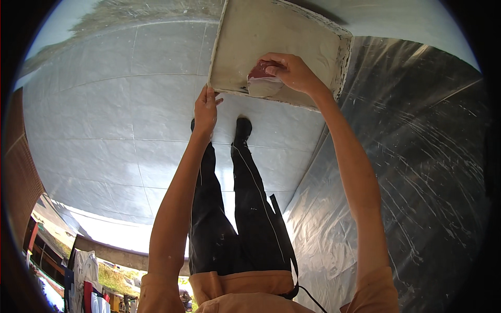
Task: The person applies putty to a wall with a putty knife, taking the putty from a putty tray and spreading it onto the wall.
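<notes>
A shallow, pale beige rectangular tray (276,26) with a chipped, smeared rim is ahead of my feet. Its near left corner is between the thumb and fingers of my left hand (206,108). Over the tray's near part, my right hand (292,72) is closed around a dark red scraper (261,70). Below the scraper's red part lies a whitish, wet-looking patch (265,86); whether this is its blade or paste I cannot tell. The right fingertips are partly hidden behind the scraper.
Grey floor tiles (167,109) lie under me. At my right stands a dark, shiny sheet-covered surface (417,151) streaked with white splashes. A black cord (310,296) hangs by my waist. Clothes (86,276) hang beyond a low ledge at the lower left.
</notes>
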The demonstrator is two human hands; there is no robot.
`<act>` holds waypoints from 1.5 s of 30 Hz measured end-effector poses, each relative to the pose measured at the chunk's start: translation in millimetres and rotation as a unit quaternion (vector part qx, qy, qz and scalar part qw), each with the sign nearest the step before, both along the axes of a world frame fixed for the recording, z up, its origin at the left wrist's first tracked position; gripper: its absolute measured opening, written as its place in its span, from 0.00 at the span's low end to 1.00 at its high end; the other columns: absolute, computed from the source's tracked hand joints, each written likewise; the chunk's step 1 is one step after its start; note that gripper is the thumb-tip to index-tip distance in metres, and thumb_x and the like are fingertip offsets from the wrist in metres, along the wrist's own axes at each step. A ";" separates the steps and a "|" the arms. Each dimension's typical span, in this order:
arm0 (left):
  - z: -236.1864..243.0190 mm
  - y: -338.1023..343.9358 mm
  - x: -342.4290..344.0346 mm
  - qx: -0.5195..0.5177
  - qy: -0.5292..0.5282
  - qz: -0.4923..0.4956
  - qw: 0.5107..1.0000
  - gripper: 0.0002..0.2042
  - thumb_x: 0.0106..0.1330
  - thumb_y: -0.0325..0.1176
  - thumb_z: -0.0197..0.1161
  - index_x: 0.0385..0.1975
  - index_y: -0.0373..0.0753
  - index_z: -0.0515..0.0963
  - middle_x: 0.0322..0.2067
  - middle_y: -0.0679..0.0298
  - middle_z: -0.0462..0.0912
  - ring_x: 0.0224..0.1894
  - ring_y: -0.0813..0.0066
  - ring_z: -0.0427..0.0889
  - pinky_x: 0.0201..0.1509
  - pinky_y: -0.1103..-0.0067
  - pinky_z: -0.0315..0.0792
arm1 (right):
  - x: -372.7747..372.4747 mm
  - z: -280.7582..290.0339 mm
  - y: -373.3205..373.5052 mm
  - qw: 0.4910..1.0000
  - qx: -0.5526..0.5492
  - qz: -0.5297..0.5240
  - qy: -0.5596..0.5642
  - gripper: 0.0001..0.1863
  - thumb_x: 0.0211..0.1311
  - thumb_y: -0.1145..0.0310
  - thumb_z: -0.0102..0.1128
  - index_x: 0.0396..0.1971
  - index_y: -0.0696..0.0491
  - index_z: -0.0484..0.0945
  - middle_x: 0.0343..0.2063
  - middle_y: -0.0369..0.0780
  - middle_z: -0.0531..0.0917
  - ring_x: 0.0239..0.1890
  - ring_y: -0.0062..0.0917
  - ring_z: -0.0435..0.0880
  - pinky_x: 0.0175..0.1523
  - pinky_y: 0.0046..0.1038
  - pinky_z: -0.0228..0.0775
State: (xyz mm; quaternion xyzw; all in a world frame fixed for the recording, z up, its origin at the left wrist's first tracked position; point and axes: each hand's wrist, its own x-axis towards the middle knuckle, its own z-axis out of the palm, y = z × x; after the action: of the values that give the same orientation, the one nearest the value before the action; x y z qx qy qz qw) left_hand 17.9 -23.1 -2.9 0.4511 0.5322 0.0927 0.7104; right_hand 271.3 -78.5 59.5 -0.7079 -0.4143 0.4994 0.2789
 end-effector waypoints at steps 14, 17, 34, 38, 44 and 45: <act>94.3 48.1 16.1 0.271 0.056 -0.026 0.961 0.26 0.79 0.46 0.39 0.65 0.33 0.66 0.61 0.46 0.73 0.63 0.52 0.72 0.66 0.69 0.64 | 16.4 126.0 4.7 0.911 0.027 -0.337 0.235 0.15 0.68 0.71 0.59 0.52 0.58 0.74 0.37 0.38 0.84 0.36 0.20 0.84 0.39 0.24 0.80; 158.0 87.8 26.9 0.380 0.024 -0.072 0.922 0.24 0.79 0.44 0.39 0.65 0.34 0.67 0.62 0.47 0.72 0.66 0.47 0.67 0.68 0.67 0.62 | 18.7 186.6 16.5 0.875 0.129 -0.371 0.285 0.17 0.68 0.72 0.60 0.53 0.60 0.72 0.38 0.39 0.84 0.36 0.21 0.84 0.40 0.27 0.82; 574.8 252.1 30.4 0.836 -0.056 -0.002 0.546 0.21 0.76 0.42 0.46 0.64 0.40 0.69 0.63 0.54 0.72 0.69 0.47 0.63 0.72 0.56 0.54 | -50.7 575.6 88.5 0.783 0.446 -0.338 0.273 0.16 0.69 0.79 0.50 0.53 0.71 0.68 0.48 0.47 0.78 0.52 0.30 0.81 0.61 0.29 0.78; 644.7 279.2 12.7 0.869 -0.041 0.041 0.492 0.22 0.76 0.44 0.46 0.67 0.46 0.68 0.66 0.58 0.68 0.72 0.47 0.57 0.70 0.56 0.52 | -66.7 634.8 106.2 0.787 0.469 -0.303 0.261 0.17 0.70 0.79 0.50 0.54 0.72 0.67 0.50 0.48 0.78 0.52 0.29 0.81 0.61 0.28 0.78; 722.6 322.2 -7.2 0.914 0.033 0.109 0.388 0.25 0.77 0.51 0.41 0.70 0.52 0.62 0.70 0.62 0.62 0.75 0.55 0.50 0.73 0.57 0.47 | -68.6 700.8 148.4 0.764 0.492 -0.274 0.314 0.12 0.70 0.78 0.52 0.46 0.72 0.73 0.45 0.47 0.79 0.46 0.24 0.83 0.55 0.18 0.82; 734.6 328.4 -11.2 0.917 0.037 0.120 0.379 0.25 0.77 0.51 0.41 0.70 0.52 0.62 0.70 0.62 0.62 0.75 0.55 0.50 0.73 0.57 0.47 | -66.3 710.4 155.0 0.765 0.499 -0.260 0.315 0.12 0.70 0.78 0.52 0.46 0.72 0.73 0.45 0.47 0.79 0.46 0.24 0.83 0.55 0.18 0.82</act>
State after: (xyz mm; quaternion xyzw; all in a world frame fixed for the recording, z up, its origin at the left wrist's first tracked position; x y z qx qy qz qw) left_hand 6.7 305.3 731.7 0.7615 0.1970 0.5920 -0.1755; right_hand 205.0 76.5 769.9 -0.3528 -0.2937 0.3254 0.8267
